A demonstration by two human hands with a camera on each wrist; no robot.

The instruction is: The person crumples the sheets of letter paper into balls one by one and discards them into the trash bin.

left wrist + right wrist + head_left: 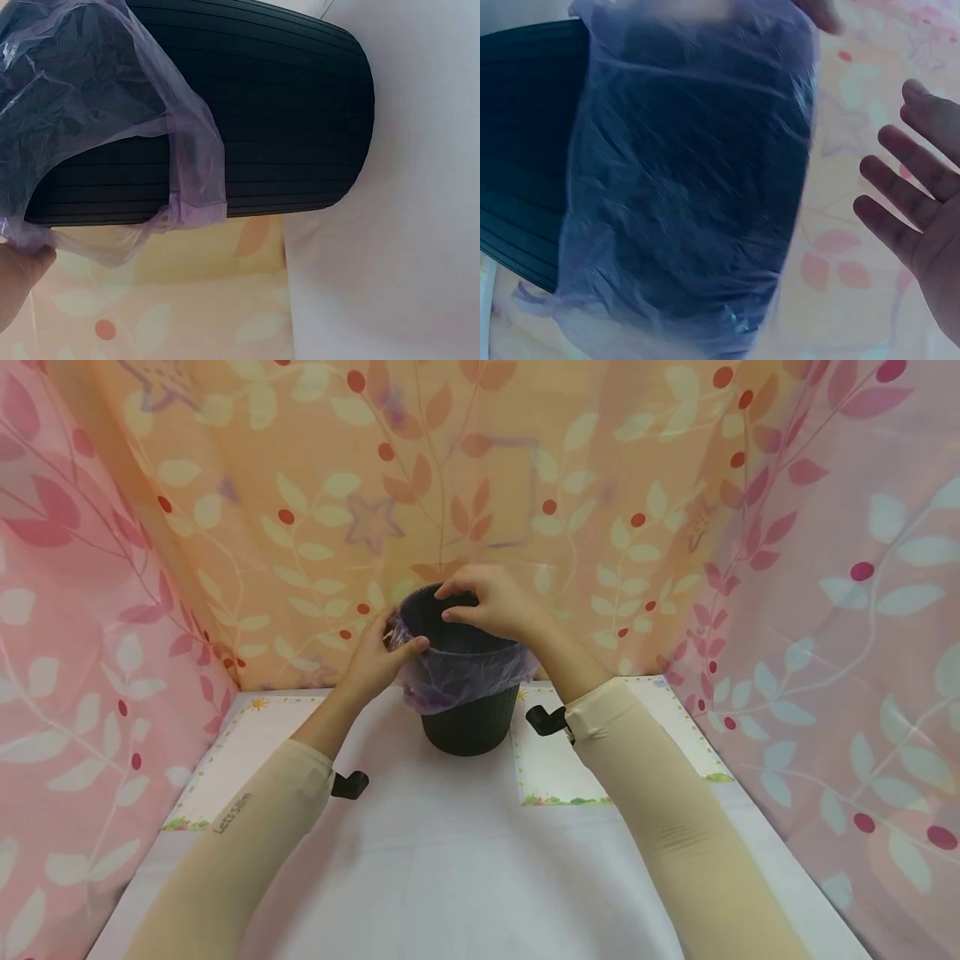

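Probably light, stiff bin point(467, 727), near far edge of table point(435, 868); liner point(472, 677) likely slippery, tearable: grip its fold. Your left hand point(375, 656) pinches it; right hand point(498, 606) spread.

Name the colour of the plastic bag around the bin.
The plastic bag is translucent purple, clearest in the left wrist view.

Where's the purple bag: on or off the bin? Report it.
On: the purple bag wraps around the upper outside of the black bin, whose base is bare.
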